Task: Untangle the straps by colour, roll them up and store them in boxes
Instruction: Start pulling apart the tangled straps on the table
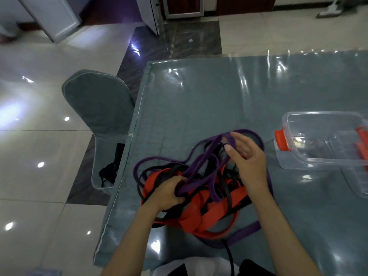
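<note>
Head view, from over the person's shoulders, and starting at the far left: a glossy tiled floor catches the ceiling lights, and a chair with a grey-green cover stands pushed against the left edge of the counter, with something small and black lying on its seat. The counter itself is under a grey cloth with a shiny clear sheet over it. Near its front edge sits the tangle: purple strap, black strap and broad red strap all knotted through one another in one heap, a purple loop trailing out along the front and a black end dropping off the counter edge toward the person's lap. The left hand is down in the left side of the heap, its fingers curled round a bunch of purple strap where it crosses the red. Just to the right, the right hand is raised over the back of the heap with its fingers loosely spread and slightly bent, a purple loop draped across the fingertips; I cannot tell whether it truly pinches that loop or only lifts it. Further right, apart from the heap, a clear plastic box with an orange clip on its near end rests on the counter, and something orange-red shows at the frame's right edge.
</note>
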`<state>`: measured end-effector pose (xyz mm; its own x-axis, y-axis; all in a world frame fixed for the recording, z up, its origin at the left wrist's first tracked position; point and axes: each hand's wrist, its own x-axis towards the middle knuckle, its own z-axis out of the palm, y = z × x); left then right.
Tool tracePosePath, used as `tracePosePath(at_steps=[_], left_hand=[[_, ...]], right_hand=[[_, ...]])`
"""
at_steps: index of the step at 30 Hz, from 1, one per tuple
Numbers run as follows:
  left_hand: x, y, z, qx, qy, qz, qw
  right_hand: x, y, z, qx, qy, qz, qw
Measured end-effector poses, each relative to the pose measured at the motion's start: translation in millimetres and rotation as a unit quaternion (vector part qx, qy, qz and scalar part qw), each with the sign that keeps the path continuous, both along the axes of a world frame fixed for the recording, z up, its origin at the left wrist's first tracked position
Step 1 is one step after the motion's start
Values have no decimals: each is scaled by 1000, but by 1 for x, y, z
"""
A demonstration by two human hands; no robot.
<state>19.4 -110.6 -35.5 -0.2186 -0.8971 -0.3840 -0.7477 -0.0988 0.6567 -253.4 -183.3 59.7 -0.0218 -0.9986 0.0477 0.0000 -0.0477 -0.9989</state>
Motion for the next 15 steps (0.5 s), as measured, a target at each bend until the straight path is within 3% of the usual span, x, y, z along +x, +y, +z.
tracePosePath(at_steps=[3,6,15], left_hand=[[9,11,-6,-55,-63,58,995],[9,15,0,-81,-54,82,992],[13,12,83,-187,115,194,956]], right_hand=[[-9,6,6,12,-35,-55,998],[-10,21,9,24,-45,-27,998],[-21,44,3,75,-80,-10,994]])
